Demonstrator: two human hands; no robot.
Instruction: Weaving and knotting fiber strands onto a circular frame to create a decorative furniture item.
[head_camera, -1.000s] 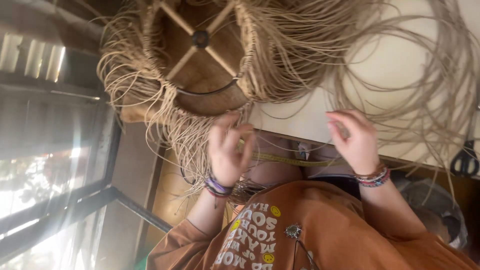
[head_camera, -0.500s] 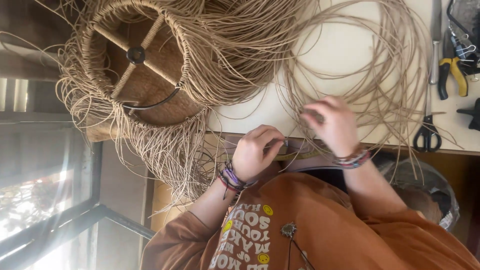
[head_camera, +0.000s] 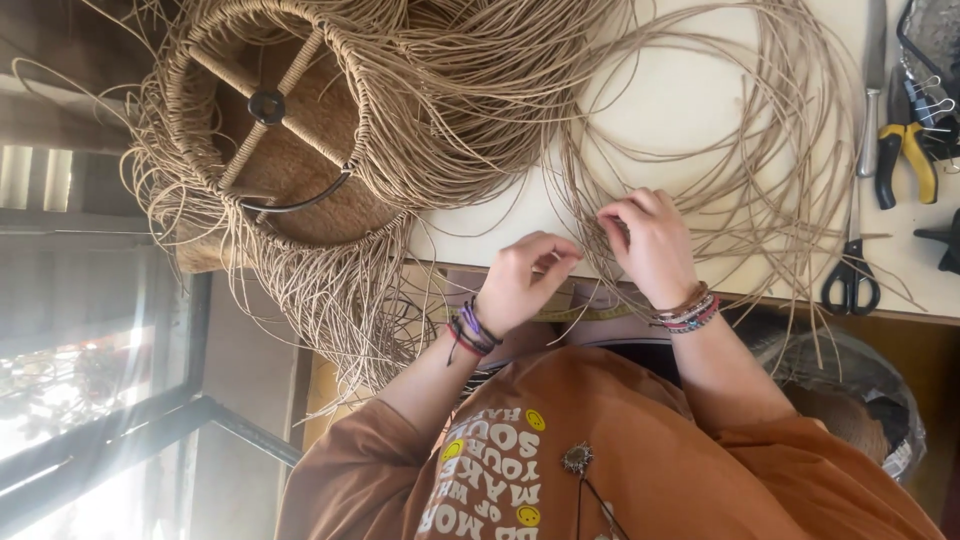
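Note:
My left hand (head_camera: 525, 280) is at the near edge of the white table (head_camera: 690, 100), its fingertips pinched on thin tan cord strands (head_camera: 590, 262). My right hand (head_camera: 652, 243) is just to the right, resting on the table edge with its fingers closed on the same bundle of strands. The strands run up into a big loose coil of cord (head_camera: 760, 170) spread over the table. To the left lies a partly woven round frame (head_camera: 270, 110) with a metal ring and crossed spokes, with long cord ends hanging off the table. Both wrists wear beaded bracelets.
Scissors (head_camera: 850, 280), yellow-handled pliers (head_camera: 905, 150) and a long metal tool (head_camera: 872, 80) lie at the table's right end. A lined bin (head_camera: 870, 400) stands below on the right. A bright window (head_camera: 80, 400) fills the left. My orange printed shirt (head_camera: 600, 460) is below.
The view has swung, bringing the table's right end and tools into sight. Both hands have dropped from the hanging fringe to the table edge and closed on the loose cord strands.

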